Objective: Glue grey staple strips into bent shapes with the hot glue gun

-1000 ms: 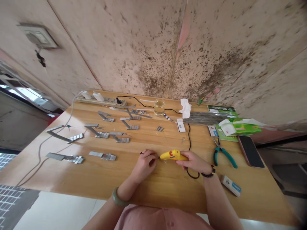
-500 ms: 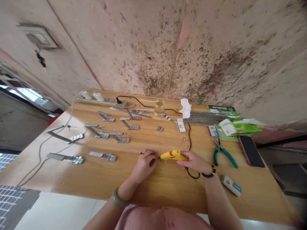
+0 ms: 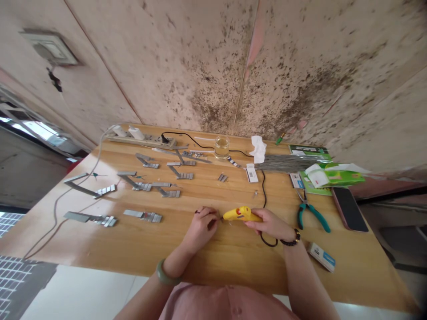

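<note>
From the head view, a yellow handheld tool point(image 3: 237, 214) with a red part on its upper side and a dark, narrow tip lies level just above a wooden surface point(image 3: 233, 271). The right hand point(image 3: 271, 224) is wrapped around its rear end, and the tip points left, reaching the fingertips of the left hand point(image 3: 201, 229). The left hand's fingers are curled inward; whether they pinch something small is too hidden to tell. A black cord point(image 3: 264, 189) loops beside the right hand and runs away beyond it. Right of that hand are teal-handled pliers point(image 3: 312, 215) and a small white-and-blue box point(image 3: 322, 257). Left of the left hand lie jointed gray metal strips point(image 3: 143, 216). Compared with the earlier frame, both hands and the tool remain in nearly the same place.
</note>
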Demonstrator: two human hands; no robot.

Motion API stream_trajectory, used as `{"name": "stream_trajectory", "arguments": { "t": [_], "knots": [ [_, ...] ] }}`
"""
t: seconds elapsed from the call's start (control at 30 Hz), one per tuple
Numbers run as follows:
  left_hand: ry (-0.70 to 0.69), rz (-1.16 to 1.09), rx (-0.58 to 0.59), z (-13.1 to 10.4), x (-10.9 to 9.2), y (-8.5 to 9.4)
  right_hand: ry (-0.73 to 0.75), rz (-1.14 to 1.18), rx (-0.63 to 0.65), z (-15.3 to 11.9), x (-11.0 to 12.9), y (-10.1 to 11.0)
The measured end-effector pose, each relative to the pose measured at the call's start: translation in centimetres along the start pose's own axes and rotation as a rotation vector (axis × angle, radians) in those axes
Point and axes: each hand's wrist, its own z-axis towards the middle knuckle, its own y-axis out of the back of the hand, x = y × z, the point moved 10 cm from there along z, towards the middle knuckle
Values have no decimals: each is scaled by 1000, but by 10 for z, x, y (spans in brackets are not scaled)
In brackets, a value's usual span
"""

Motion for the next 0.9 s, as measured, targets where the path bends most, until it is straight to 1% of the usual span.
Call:
{"name": "stream_trajectory", "arguments": {
  "t": [0.33,0.53,0.9],
  "knots": [
    [-1,5,-9,1,-1,2,-6,-26,-2,-2,1,0],
    [13,15,7,1,0,1,29,-53,-6,-1,6,-1],
    [6,19,7,2,-2,1,17,-51,-11,-1,4,0]
  ]
}}
